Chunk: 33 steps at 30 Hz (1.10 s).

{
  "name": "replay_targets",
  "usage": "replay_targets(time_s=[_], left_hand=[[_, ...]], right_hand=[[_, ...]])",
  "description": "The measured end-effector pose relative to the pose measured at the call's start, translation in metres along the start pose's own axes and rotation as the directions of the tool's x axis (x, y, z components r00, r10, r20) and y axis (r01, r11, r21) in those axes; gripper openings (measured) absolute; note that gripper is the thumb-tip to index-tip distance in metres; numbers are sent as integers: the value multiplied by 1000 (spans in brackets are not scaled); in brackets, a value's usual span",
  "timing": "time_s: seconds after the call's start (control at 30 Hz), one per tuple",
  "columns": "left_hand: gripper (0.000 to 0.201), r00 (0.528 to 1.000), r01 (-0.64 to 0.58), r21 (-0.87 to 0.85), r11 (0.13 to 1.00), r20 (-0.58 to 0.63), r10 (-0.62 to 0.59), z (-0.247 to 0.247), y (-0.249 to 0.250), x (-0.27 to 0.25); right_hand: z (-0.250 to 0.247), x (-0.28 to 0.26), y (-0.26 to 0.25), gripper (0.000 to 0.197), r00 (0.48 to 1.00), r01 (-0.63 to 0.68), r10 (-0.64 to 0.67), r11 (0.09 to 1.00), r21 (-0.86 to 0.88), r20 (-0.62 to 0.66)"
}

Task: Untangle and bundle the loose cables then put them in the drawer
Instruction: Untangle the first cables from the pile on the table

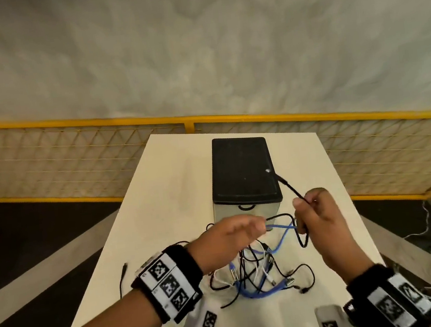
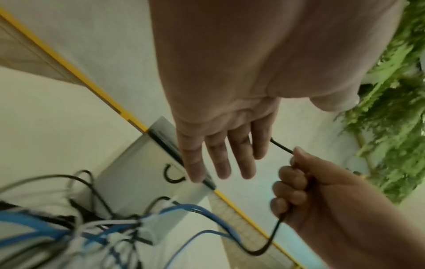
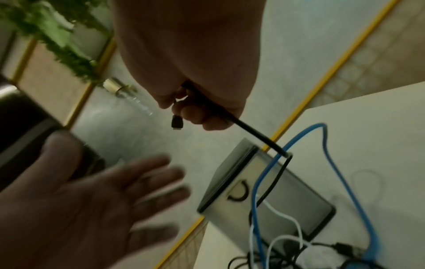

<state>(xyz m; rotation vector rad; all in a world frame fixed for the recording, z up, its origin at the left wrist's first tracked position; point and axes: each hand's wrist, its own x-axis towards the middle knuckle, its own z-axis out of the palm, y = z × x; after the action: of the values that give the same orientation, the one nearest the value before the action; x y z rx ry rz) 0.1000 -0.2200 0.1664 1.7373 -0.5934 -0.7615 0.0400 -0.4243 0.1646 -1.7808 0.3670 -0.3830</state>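
You are gripping the black cable in your right hand above the tangle, freeing it (left hand spread, empty).

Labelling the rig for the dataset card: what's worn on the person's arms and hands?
Hands bare, no gloves or sleeves. Each wrist carries a black fuzzy band: left wrist band, right wrist band. White panels printed with square black-and-white fiducial markers sit on them. A white camera housing, itself bearing a marker, hangs under each wrist.
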Motion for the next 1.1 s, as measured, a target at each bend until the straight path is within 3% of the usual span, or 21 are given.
replay_targets(time_s=[0.07,0.13,0.27,0.4,0.47,0.57,0.63,0.7,0.8,0.83,0.9,0.97,1.03,1.1], left_hand=[[49,1000,16,-91,996,6,-15,6,17,8],[42,998,12,-211,977,-54,-24,11,26,12],[22,979,-95,-418,903,-204,8,6,26,6],[22,964,-199,-668,718,-263,22,-17,37,-11],[21,962,-203,-679,706,-272,15,-27,38,-23],[23,979,-102,-630,770,-202,-35,-43,28,-45],[28,985,59,-505,861,-110,-132,-55,11,-61],[28,959,241,-312,919,-70,-275,-64,-13,-76],[26,897,402,-135,906,-139,-419,-73,-39,-86],[25,887,420,-49,906,-186,-422,-74,-41,-84],[27,904,376,158,913,-279,-324,-71,-38,-76],[31,941,237,314,919,-309,-137,-59,-24,-62],[28,955,94,360,928,-297,19,-44,-8,-45],[29,956,11,317,948,-281,83,-26,3,-26]], right_hand=[[18,-17,-7,20,985,125,-108,984,-127,133],[31,-27,-8,18,951,211,-168,966,-149,260],[44,-38,-6,26,866,296,-156,926,-235,474],[45,-33,14,31,905,297,-97,841,-452,415],[43,-22,27,32,918,291,-77,795,-532,388],[34,-2,40,24,935,283,-47,694,-662,350],[23,11,43,25,957,226,-28,692,-686,288],[23,19,40,29,959,261,-98,669,-696,266],[42,17,27,23,933,359,-228,553,-752,278],[49,15,23,21,945,326,-219,574,-751,243],[59,16,16,28,985,172,-102,714,-679,142],[65,16,10,33,988,107,-25,820,-562,152],[72,9,0,26,966,165,-52,880,-445,254],[78,-1,-9,14,931,263,-128,886,-382,343]])
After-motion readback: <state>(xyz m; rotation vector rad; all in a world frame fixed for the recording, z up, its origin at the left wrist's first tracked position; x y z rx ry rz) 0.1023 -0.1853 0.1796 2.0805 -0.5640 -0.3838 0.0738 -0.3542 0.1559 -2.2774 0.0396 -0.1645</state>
